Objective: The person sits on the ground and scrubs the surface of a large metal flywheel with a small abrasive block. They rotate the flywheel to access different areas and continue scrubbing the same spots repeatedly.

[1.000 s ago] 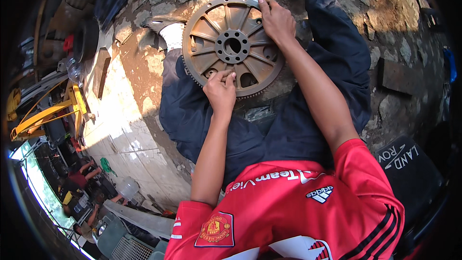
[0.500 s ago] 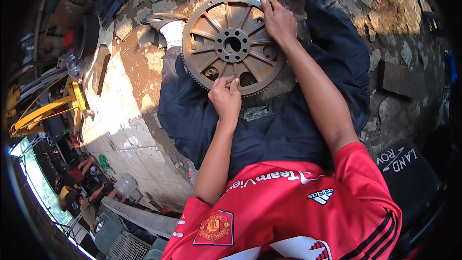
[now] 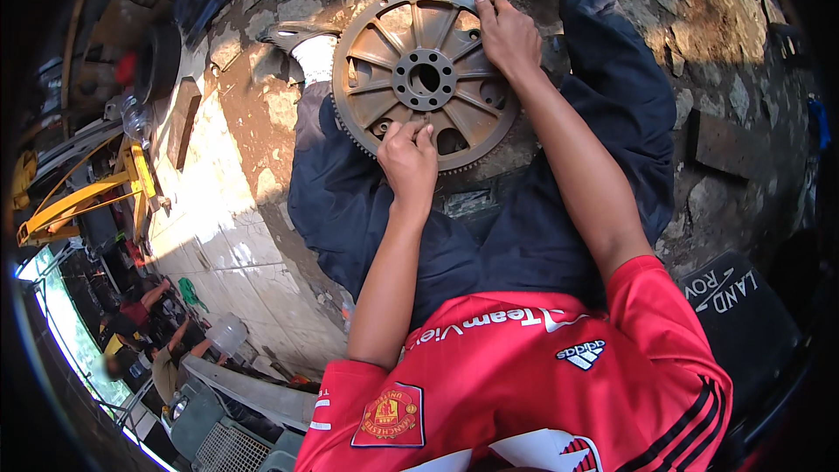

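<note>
A toothed metal flywheel with spokes and a drilled hub stands between my legs, its face turned up toward me. My right hand grips its upper right rim, thumb on the face and fingers over the outer edge. Over the lower spokes, just below the hub, my left hand is closed in a pinch against the face. Whatever sits between its fingertips is too small to make out.
Stony ground surrounds my legs. A dark block lies to the right, near a black seat with white lettering. On the left are a yellow metal frame and a pale concrete strip. Other people sit at lower left.
My left hand has shifted slightly upward on the flywheel face, nearer the hub, still pinched. My right hand keeps its hold on the rim.
</note>
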Available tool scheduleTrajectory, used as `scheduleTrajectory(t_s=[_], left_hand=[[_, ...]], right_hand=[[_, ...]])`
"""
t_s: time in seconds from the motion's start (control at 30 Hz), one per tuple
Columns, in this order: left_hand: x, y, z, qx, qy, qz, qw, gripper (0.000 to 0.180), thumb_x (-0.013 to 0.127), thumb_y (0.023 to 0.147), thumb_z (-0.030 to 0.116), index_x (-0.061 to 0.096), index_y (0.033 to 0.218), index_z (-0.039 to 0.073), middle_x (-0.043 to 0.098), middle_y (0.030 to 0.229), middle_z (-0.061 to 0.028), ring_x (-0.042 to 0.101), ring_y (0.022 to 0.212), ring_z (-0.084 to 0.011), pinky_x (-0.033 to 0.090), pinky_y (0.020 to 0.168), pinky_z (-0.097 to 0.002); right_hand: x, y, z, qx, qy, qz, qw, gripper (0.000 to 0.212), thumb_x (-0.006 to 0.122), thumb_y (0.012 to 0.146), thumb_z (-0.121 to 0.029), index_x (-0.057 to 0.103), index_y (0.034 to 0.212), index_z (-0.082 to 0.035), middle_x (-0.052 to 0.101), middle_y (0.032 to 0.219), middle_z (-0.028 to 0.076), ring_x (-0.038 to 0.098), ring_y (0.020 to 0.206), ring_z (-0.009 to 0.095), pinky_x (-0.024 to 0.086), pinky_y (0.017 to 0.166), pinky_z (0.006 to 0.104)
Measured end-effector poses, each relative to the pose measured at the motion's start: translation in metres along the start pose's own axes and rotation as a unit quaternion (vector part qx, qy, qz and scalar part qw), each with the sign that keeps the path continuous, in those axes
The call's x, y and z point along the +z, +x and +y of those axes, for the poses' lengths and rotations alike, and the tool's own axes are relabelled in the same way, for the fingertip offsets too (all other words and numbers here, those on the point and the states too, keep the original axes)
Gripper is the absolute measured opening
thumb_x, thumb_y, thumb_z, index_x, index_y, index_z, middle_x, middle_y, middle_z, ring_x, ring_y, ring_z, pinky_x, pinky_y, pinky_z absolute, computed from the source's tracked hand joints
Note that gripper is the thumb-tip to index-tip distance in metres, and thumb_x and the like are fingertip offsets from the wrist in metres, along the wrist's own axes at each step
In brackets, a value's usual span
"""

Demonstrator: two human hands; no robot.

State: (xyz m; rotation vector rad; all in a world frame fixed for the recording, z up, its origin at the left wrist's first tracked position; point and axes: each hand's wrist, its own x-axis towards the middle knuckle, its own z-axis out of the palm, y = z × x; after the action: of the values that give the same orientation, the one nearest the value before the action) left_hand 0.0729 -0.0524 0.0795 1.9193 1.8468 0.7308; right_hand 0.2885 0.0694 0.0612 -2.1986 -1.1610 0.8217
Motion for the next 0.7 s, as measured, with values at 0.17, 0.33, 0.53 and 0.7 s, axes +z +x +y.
scheduleTrajectory(t_s=[0.17, 0.33, 0.53, 0.7], left_hand=[[-0.009, -0.021, 0.001, -0.05, -0.01, -0.054, 0.997, 0.012, 0.079, 0.085, 0.005, 0.079, 0.093, -0.004, 0.065, 0.078, -0.0191, 0.067, 0.074, -0.0394, 0.051, 0.07, -0.0456], [-0.006, 0.001, 0.002, -0.005, 0.0, -0.019, 1.0, 0.012, 0.079, 0.084, 0.003, 0.079, 0.094, -0.004, 0.065, 0.078, -0.0184, 0.067, 0.072, -0.038, 0.051, 0.069, -0.0437], [-0.006, -0.025, -0.007, -0.024, -0.022, -0.025, 0.999, 0.012, 0.081, 0.085, 0.002, 0.079, 0.094, -0.005, 0.064, 0.074, -0.0154, 0.067, 0.064, -0.0288, 0.05, 0.064, -0.0389], [0.0, 0.0, -0.005, -0.02, -0.033, 0.0, 0.999, 0.013, 0.08, 0.086, 0.004, 0.079, 0.096, -0.005, 0.064, 0.075, -0.0154, 0.066, 0.066, -0.0273, 0.05, 0.067, -0.0384]], right_hand=[[0.003, 0.003, 0.009, -0.008, 0.012, 0.01, 1.0, 0.065, 0.044, 0.106, -0.063, 0.073, 0.124, -0.008, 0.075, 0.114, 0.029, 0.07, 0.113, 0.05, 0.053, 0.1, 0.0585], [0.004, 0.001, 0.002, -0.01, -0.003, 0.008, 1.0, 0.066, 0.044, 0.107, -0.064, 0.074, 0.124, -0.008, 0.075, 0.113, 0.029, 0.07, 0.113, 0.05, 0.052, 0.1, 0.0594], [0.003, 0.001, 0.008, -0.023, 0.017, 0.02, 0.999, 0.066, 0.043, 0.106, -0.064, 0.073, 0.124, -0.007, 0.075, 0.11, 0.031, 0.07, 0.112, 0.051, 0.052, 0.099, 0.0594], [0.003, 0.0, 0.002, -0.016, 0.001, 0.015, 1.0, 0.066, 0.044, 0.107, -0.063, 0.073, 0.123, -0.007, 0.075, 0.11, 0.031, 0.07, 0.112, 0.052, 0.052, 0.1, 0.0587]])
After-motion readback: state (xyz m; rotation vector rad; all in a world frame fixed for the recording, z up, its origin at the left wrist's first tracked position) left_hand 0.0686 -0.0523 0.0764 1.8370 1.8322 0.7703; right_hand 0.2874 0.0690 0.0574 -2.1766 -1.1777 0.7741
